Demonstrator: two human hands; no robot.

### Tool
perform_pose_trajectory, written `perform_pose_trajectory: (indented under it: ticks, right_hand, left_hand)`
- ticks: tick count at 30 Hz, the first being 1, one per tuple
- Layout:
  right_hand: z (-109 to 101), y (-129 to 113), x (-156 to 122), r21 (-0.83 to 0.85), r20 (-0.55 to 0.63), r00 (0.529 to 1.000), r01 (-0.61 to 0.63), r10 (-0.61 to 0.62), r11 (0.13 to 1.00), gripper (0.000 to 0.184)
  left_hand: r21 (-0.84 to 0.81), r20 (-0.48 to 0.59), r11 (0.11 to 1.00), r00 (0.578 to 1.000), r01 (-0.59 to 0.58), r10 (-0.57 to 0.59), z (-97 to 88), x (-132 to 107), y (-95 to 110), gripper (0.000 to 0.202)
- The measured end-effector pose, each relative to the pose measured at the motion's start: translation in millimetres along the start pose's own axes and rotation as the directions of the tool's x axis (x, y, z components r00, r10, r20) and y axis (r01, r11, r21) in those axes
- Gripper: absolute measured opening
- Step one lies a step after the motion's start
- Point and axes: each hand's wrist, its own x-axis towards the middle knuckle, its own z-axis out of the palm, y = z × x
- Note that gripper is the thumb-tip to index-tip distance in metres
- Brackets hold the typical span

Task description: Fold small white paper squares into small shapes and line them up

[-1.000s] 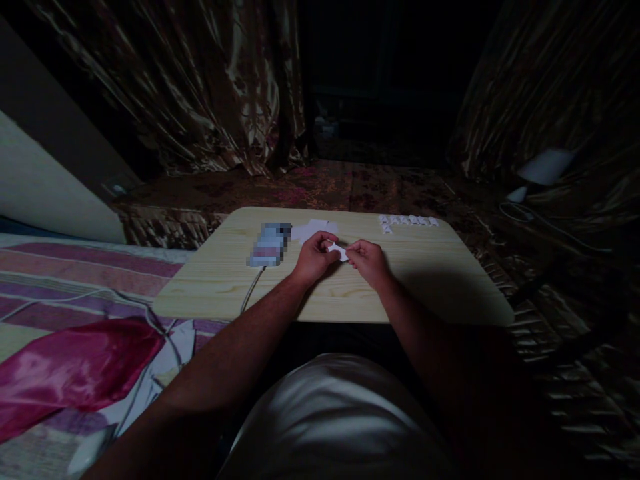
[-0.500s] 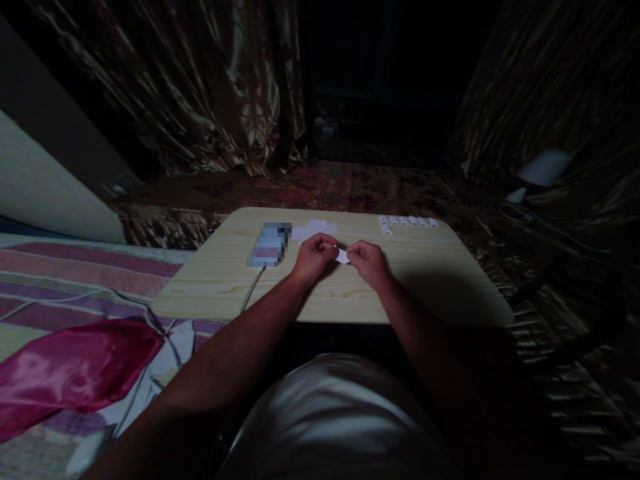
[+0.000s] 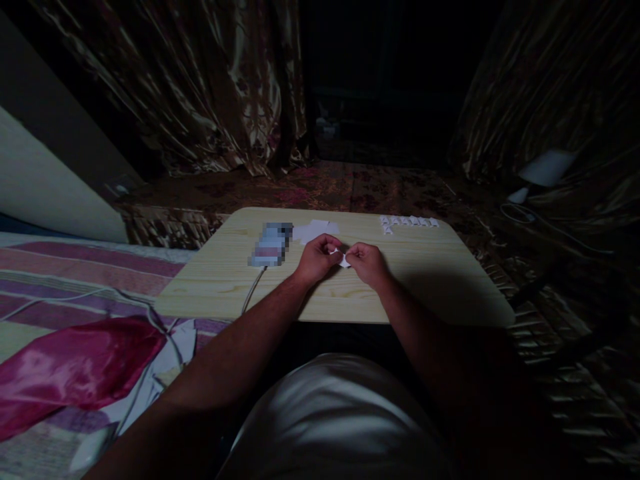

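Observation:
Both my hands meet over the middle of a light wooden table [image 3: 440, 280]. My left hand [image 3: 316, 259] and my right hand [image 3: 369, 263] pinch a small white paper piece [image 3: 343, 259] between their fingertips, fingers curled closed. Just beyond my left hand lie flat white paper slips [image 3: 314, 230]. A row of several small folded white paper pieces [image 3: 407, 221] lies along the table's far right edge.
A blurred-out device [image 3: 270, 244] with a cable [image 3: 251, 293] running off the near edge lies left of my hands. Striped bedding and a pink shiny cloth [image 3: 75, 363] lie at the left. Dark shiny curtains [image 3: 200, 87] hang behind; a white object [image 3: 543, 168] rests at the right.
The paper piece between my fingertips looks smaller and more folded than a second ago. My hands have stayed in almost the same spot.

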Motion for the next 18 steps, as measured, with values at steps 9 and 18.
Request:
perform_pose_trajectory:
  ticks: [9,18]
  right_hand:
    - [1.3,3.9,0.2,-0.053,0.018,1.0,0.015,-0.015,0.998,0.007]
    - [-0.3,4.0,-0.6,-0.107,0.043,0.998,0.045,-0.04,0.993,0.009]
  left_hand:
    - [-0.039,0.035,0.999,0.999,0.01,-0.009,-0.3,-0.1,-0.9,0.028]
    - [-0.015,0.075,1.0,0.997,0.005,-0.004,-1.8,0.7,-2.6,0.029]
